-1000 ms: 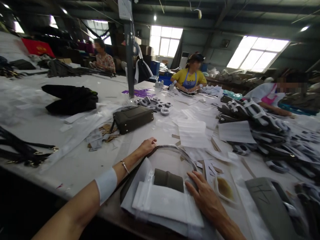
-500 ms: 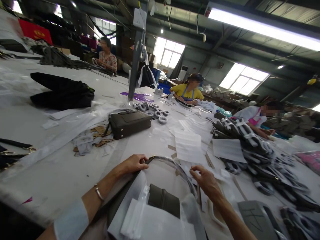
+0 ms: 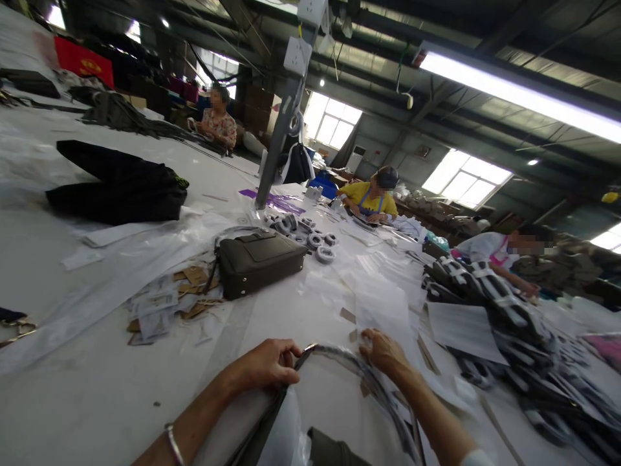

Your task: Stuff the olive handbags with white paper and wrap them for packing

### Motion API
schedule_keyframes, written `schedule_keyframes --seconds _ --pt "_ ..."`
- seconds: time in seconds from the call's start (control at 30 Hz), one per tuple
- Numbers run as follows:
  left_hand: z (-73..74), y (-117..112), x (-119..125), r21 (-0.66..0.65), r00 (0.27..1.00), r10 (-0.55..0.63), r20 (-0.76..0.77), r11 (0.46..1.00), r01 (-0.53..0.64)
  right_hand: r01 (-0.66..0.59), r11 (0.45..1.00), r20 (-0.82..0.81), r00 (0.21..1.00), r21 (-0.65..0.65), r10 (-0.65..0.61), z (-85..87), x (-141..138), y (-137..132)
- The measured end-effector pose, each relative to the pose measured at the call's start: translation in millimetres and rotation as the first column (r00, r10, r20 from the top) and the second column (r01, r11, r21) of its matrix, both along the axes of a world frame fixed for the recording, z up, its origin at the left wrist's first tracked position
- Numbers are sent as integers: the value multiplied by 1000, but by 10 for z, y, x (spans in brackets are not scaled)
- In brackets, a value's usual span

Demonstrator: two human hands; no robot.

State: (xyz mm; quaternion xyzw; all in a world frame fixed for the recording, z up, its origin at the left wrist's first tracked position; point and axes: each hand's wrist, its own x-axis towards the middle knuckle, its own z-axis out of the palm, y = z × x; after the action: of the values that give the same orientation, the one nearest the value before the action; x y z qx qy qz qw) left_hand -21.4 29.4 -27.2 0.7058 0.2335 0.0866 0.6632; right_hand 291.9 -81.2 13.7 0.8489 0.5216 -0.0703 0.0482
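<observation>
A dark olive handbag (image 3: 334, 446) lies in front of me, cut off by the bottom edge, with white padding sheet (image 3: 284, 430) inside its side. Its arched handle (image 3: 334, 349) is wrapped in clear film. My left hand (image 3: 269, 366) pinches the bag's edge close to the metal fitting at the handle's left end. Just past the handle's right shoulder is my right hand (image 3: 385, 355), fingers bent and drawn in. Its fingertips are partly hidden, so whether they grip the handle I cannot tell. White sheets (image 3: 381, 307) lie beyond it.
A finished-looking olive handbag (image 3: 262, 262) stands ahead, beside paper tags and small packets (image 3: 155, 304). Rolled straps (image 3: 325, 254) lie behind it. Black fabric (image 3: 116, 184) is at left, wrapped bag parts (image 3: 499, 304) at right. A metal post (image 3: 279, 142) rises beyond. Several people sit around the table.
My view has shifted, so the bag sits lower in the picture. My right hand has moved inward toward the top of the handle. My left hand keeps its pinch.
</observation>
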Motion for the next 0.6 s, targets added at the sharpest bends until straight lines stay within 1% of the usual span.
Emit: schedule_keyframes --seconds 0.2,0.27,0.33,0.4,0.47,0.53,0.6 --pt "11 7 19 27 1000 8 -22 1000 -8 47 999 47 998 5 -47 -42 -67 19" --pt "-3 1 26 23 1000 -1 -1 1000 1 54 998 50 997 -19 -53 -4 -51 34" --pt "-20 -8 31 15 1000 7 12 1000 -7 45 996 34 998 -71 -43 94 0 106" --pt "-31 -16 34 22 999 29 14 999 -29 33 989 10 999 -142 -31 243 65 270" --pt "-30 -28 34 32 999 51 11 998 -52 31 985 10 1000 -170 -30 403 99 530" --pt "-18 -43 31 39 998 67 4 997 -67 25 993 30 999 -112 -21 514 68 859" --pt "-1 -58 29 30 997 81 -9 996 -81 -19 1000 36 999 0 19 530 -19 1220"
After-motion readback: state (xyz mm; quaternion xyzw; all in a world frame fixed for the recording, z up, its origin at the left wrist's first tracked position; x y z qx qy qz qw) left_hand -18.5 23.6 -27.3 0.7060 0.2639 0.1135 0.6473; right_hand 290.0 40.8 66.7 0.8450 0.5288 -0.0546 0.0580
